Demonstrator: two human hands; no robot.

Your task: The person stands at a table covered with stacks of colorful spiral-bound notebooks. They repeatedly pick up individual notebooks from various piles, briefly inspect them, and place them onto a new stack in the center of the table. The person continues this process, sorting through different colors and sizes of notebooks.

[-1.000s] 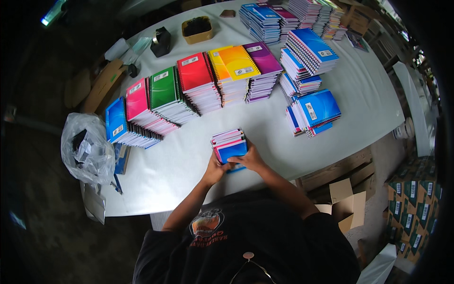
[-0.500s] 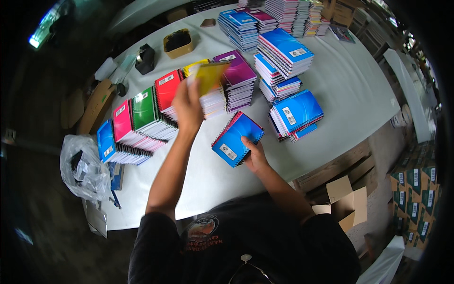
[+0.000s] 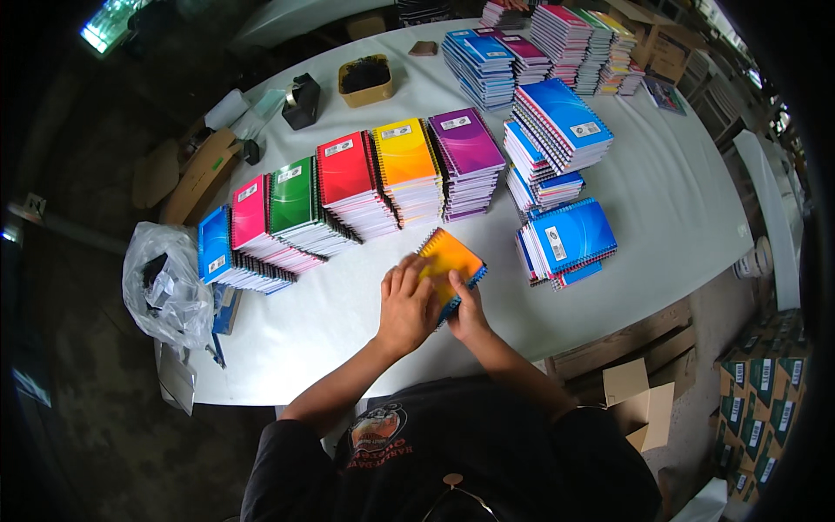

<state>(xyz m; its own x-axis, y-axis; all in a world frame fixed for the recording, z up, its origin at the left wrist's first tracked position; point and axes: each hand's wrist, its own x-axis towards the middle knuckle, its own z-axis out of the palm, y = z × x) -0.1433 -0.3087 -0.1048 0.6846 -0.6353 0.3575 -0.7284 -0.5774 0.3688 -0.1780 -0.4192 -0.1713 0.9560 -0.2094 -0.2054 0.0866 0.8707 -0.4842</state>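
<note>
Our left hand (image 3: 407,304) lies flat, fingers spread; our right hand (image 3: 467,315) curls beside it, forearms angled inward.

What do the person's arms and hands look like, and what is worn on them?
Both forearms are bare, and the left hand and right hand wear no gloves. No watch, ring or bracelet is visible. Short black T-shirt sleeves end above the elbows; the chest carries an orange print.

Both hands rest on a small pile of spiral notebooks (image 3: 452,261) with an orange cover on top, lying on the white table (image 3: 678,200). The left hand (image 3: 406,304) lies flat over it; the right hand (image 3: 470,315) grips its near edge. Behind stand the blue (image 3: 217,252), pink (image 3: 250,213), green (image 3: 291,196), red (image 3: 345,170), yellow (image 3: 404,157) and purple stacks (image 3: 465,143).
</note>
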